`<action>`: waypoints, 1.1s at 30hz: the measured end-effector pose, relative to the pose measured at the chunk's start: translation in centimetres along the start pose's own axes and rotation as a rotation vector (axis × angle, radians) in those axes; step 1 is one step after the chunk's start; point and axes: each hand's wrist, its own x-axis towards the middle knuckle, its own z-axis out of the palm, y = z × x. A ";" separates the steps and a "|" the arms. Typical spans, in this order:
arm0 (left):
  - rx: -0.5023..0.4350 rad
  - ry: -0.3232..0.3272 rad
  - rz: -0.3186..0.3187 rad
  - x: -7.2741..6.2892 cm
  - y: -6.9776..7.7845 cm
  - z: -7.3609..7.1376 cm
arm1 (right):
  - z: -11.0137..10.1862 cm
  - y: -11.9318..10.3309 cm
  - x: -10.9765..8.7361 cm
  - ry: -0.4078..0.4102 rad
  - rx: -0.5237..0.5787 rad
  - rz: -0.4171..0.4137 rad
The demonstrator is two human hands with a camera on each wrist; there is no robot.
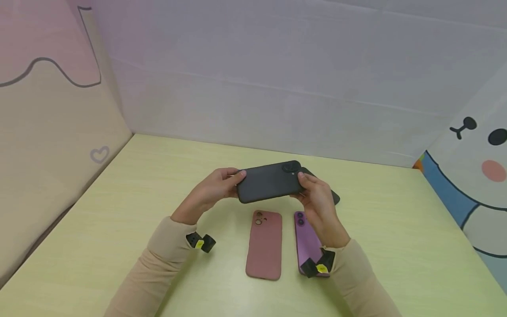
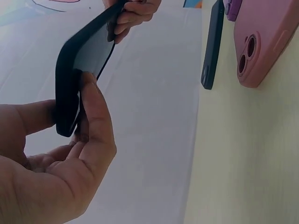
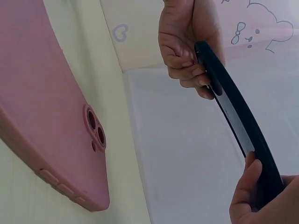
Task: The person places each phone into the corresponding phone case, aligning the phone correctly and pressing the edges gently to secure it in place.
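Both hands hold a black phone (image 1: 266,182) above the table, back side up and camera corner at the right. My left hand (image 1: 214,189) pinches its left end, thumb on the back and fingers curled beneath, as the left wrist view shows. At the camera end, my right hand (image 1: 320,202) grips it the same way. A grey, shiny underside shows in the wrist views; I cannot tell whether a case is around the phone. Below lie a pink phone case (image 1: 264,246) and a purple phone (image 1: 306,240), the latter partly hidden by my right wrist.
Another dark, phone-shaped piece (image 1: 336,197) lies on the table behind my right hand, mostly covered. The pale yellow tabletop (image 1: 119,211) meets a white sheet (image 1: 277,88) at the back. Printed cloths stand at the left and right sides.
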 end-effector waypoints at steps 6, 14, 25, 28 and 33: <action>0.050 -0.041 0.006 -0.1 0.1 -0.1 | -0.1 -0.1 0.1 0.026 0.020 0.019; 0.003 -0.108 0.005 -0.3 0.3 0.0 | -0.4 -0.4 0.2 0.010 0.116 0.024; -0.108 -0.027 0.008 -0.3 0.2 0.8 | -0.4 -0.2 0.0 -0.066 0.139 0.033; -0.137 -0.021 0.001 -0.3 0.2 1.2 | -0.3 -0.2 0.0 -0.102 0.082 0.038; -0.162 -0.039 -0.008 -0.2 0.3 1.5 | -0.2 0.0 0.0 -0.114 -0.002 0.027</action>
